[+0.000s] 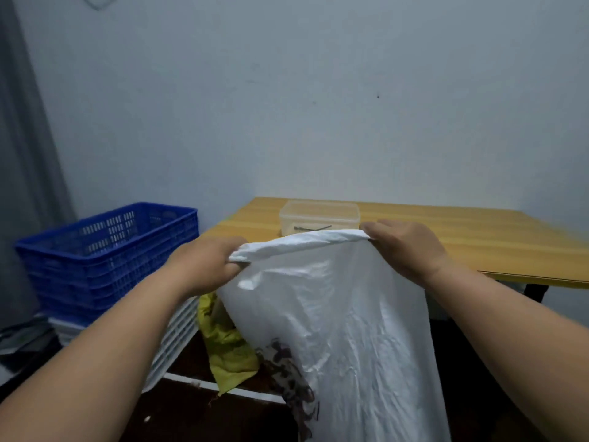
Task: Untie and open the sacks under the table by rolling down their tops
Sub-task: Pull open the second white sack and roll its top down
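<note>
The white sack (334,314) hangs between both hands, in front of the tabletop (462,237). The left hand (207,266) and right hand (408,247) each grip its rolled top edge

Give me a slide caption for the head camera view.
Both hands, left and right, grip the white sack's rolled top beside the yellow table.

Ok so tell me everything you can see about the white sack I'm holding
The white sack looks like thin, crinkled woven plastic, with a dark printed mark low on its front. It hangs upright in front of the wooden table. Its top edge is bunched into a roll, which the left hand and right hand each grip at one end. A yellow sack sits behind it.
</note>
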